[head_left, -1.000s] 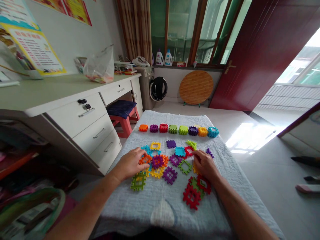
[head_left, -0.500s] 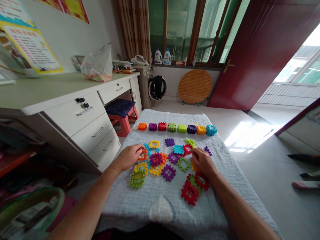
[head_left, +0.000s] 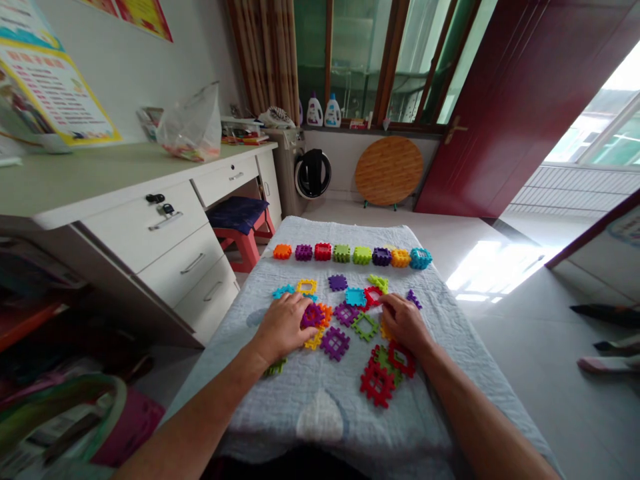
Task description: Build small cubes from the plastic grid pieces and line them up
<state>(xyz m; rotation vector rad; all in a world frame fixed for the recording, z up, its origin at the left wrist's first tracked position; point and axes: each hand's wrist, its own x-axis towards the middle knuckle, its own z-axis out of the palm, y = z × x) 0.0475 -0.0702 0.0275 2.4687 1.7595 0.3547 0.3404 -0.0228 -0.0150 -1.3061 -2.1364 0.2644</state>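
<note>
On the near half of the table [head_left: 270,427], toward its right edge, we count two red pieces [head_left: 377,385] overlapping one green piece [head_left: 381,353].

Further in, our left hand [head_left: 284,323] lies palm down, fingers loosely bent and thumb spread, against one purple piece [head_left: 312,316], a second green piece [head_left: 276,367] peeping out by its wrist. It blocks our view of what is below, so we cannot tell whether it grips anything. Half a second ago it was nearer the left edge, fingers on an orange piece, now hidden. Our right hand [head_left: 407,321] has stayed nearer the right edge, fingers curled, just beside a third red piece [head_left: 369,303]; its grip we cannot make out. Between the hands we count two more purple pieces [head_left: 335,343] and one green frame [head_left: 361,320].

Along the far edge stand eight blocks [head_left: 342,253], their row unchanged. Beyond the far left corner we see one stool [head_left: 240,215]; past the far edge, one washing machine [head_left: 285,160], one round board [head_left: 389,171] and two white bottles [head_left: 315,112].
</note>
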